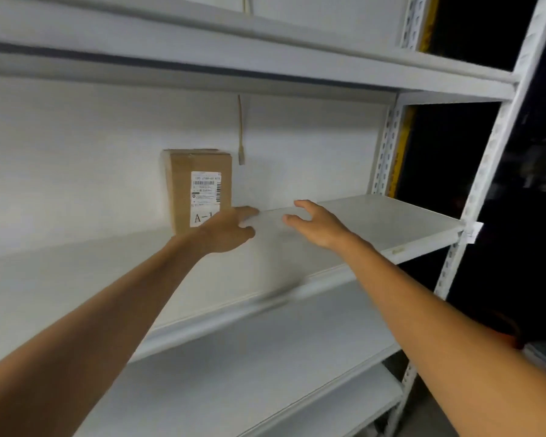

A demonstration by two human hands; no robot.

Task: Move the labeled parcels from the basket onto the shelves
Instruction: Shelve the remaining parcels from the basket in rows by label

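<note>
The cardboard parcel (199,187) marked A-1 stands upright on the white shelf (375,222), seemingly placed, with the left hand (227,230) relaxed and empty at its lower right corner and the right hand (316,222) spread empty beyond; the basket is unseen, so remaining parcels are unknown.

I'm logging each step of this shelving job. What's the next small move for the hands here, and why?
Probably draw both hands back off the shelf: the parcel already stands upright at its back, and the left hand and right hand are open, gripping nothing.
</note>
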